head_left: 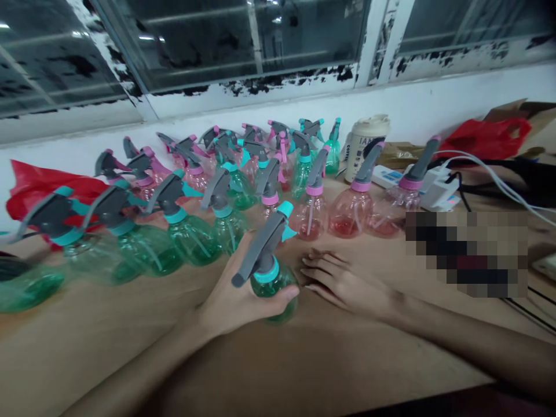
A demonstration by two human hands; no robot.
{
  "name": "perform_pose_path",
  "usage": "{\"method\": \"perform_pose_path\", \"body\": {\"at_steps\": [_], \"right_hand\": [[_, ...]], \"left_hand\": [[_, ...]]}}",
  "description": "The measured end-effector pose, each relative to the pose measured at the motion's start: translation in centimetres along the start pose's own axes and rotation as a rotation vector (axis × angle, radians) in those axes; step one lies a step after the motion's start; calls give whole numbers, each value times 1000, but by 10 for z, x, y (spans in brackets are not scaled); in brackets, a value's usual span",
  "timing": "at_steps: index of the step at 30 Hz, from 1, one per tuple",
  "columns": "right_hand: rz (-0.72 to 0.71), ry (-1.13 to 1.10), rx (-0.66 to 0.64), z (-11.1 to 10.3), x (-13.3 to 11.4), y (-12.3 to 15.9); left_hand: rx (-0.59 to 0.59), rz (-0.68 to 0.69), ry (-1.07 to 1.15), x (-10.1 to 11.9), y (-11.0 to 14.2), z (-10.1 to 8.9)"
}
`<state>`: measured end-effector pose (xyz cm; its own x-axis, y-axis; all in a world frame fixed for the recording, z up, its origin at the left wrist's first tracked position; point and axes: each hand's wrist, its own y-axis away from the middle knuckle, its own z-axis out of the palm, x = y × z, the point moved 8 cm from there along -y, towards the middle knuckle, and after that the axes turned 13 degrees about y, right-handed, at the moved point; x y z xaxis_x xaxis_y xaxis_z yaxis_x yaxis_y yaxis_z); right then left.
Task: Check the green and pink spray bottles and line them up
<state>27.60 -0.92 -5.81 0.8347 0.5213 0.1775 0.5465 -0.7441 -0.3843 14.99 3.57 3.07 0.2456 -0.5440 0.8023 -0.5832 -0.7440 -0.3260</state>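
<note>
My left hand [237, 295] is wrapped round the clear green body of a spray bottle [278, 307] with a teal collar and a grey trigger head. The bottle is upright near the middle of the table. Just to its right, my right hand [343, 278] lies with fingers stretched out over the tabletop, holding nothing. Behind my hands runs a front row of spray bottles, green ones such as this green spray bottle [191, 237] on the left and pink ones such as this pink spray bottle [351, 214] on the right. Several more bottles stand behind them.
A wooden table [208, 376] spreads under everything. Red plastic bags lie at left [52, 188] and right [482, 138]. A coffee cup [367, 147] stands at the back, near a white power strip [438, 185] with cables. Windows [243, 40] rise behind. A patch at right is pixelated.
</note>
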Motion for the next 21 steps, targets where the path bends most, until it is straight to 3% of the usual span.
{"method": "perform_pose_path", "body": {"at_steps": [3, 7, 13, 17, 21], "right_hand": [[-7, 18, 1, -6, -4, 5], [31, -13, -13, -15, -7, 17], [90, -91, -42, -27, -17, 31], [154, -122, 7, -33, -18, 27], [131, -117, -19, -29, -22, 17]], "left_hand": [[-14, 34, -42, 0, 8, -2], [54, -32, -24, -8, 15, -9], [34, 2, -78, -3, 19, -9], [71, 23, -110, 1, 24, -15], [135, 51, -161, 9, 37, -27]]}}
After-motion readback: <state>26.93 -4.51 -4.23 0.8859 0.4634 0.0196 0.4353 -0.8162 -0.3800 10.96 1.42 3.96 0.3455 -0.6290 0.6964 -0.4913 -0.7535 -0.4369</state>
